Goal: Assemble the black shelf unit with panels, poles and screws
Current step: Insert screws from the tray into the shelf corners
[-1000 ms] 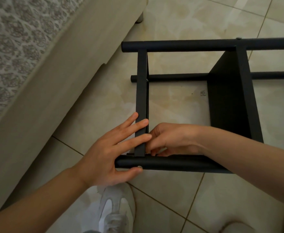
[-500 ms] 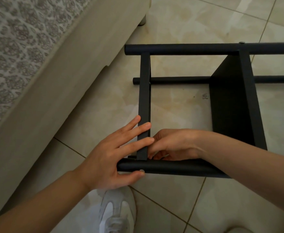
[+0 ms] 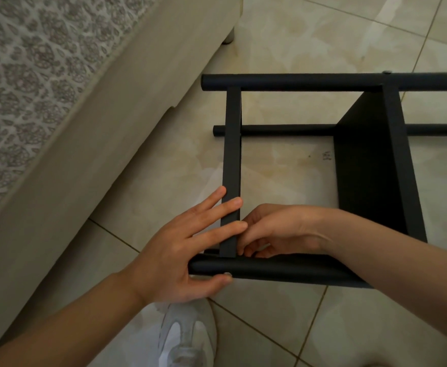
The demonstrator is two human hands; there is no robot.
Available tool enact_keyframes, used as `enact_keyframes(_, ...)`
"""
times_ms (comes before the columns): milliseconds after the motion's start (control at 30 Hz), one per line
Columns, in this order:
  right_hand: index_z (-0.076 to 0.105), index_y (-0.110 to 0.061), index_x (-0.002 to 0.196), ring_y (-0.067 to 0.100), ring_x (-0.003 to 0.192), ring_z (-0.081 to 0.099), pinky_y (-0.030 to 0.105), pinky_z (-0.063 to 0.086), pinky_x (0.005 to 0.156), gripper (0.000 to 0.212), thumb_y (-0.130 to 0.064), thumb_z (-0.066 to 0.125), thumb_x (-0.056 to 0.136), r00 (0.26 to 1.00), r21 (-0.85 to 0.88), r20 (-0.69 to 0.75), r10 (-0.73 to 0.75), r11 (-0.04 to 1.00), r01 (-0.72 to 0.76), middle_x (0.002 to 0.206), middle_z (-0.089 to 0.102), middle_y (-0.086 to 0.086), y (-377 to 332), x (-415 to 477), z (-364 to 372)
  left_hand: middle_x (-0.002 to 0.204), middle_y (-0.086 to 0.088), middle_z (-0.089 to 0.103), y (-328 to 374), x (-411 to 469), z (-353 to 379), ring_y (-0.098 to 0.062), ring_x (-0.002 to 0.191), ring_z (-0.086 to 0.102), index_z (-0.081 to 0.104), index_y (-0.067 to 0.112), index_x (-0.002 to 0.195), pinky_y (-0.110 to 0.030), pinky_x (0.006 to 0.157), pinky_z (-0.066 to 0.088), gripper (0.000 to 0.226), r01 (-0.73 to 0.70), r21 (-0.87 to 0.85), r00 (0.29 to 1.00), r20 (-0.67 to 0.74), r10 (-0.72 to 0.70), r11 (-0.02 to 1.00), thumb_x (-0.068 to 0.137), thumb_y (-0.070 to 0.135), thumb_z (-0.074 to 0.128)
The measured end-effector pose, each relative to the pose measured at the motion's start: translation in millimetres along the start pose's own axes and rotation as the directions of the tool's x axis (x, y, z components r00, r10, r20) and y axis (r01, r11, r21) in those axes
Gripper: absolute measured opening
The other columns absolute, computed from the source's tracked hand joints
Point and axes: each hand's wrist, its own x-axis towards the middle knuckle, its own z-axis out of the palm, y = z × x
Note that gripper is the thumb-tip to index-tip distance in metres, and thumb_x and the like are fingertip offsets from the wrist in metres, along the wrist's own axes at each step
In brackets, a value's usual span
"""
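At far left we see a beige bed base [image 3: 92,160] under a patterned cover [image 3: 26,75], running diagonally across the tiled floor [image 3: 283,35]. Next comes the left hand [image 3: 182,250], its fingers straight and a little spread, laid across the edge of the end panel [image 3: 232,160], with the thumb pressed flat against the near pole [image 3: 283,270]. Below it a white shoe [image 3: 188,337] rests on the tiles. The black shelf unit [image 3: 283,130] lies on its side on the floor (just right of the bed base), its end panel spanning from the near pole to the far pole [image 3: 296,82]. The right hand [image 3: 278,229] sits just right of that panel where it meets the near pole, fingers curled inward. We cannot tell whether they pinch anything. Further right stands a second panel [image 3: 368,168].
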Motion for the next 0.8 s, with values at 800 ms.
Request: enact_keyframes(800,0.073,-0.018,0.085,0.015,0.087,0.059,0.029,0.045,0.083,0.006,-0.017,0.068,0.085,1.0,-0.085,0.006,-0.016,0.996,0.016,0.084,0.067,0.0,0.6,0.9,-2.1,0.157,-0.013,0.039,0.9,0.9,-0.9,-0.035,0.15,0.025,0.05,0.009,0.142,-0.043,0.119,0.032,0.065,0.007,-0.003,1.0,-0.006,-0.007,1.0,0.086,0.033,0.073)
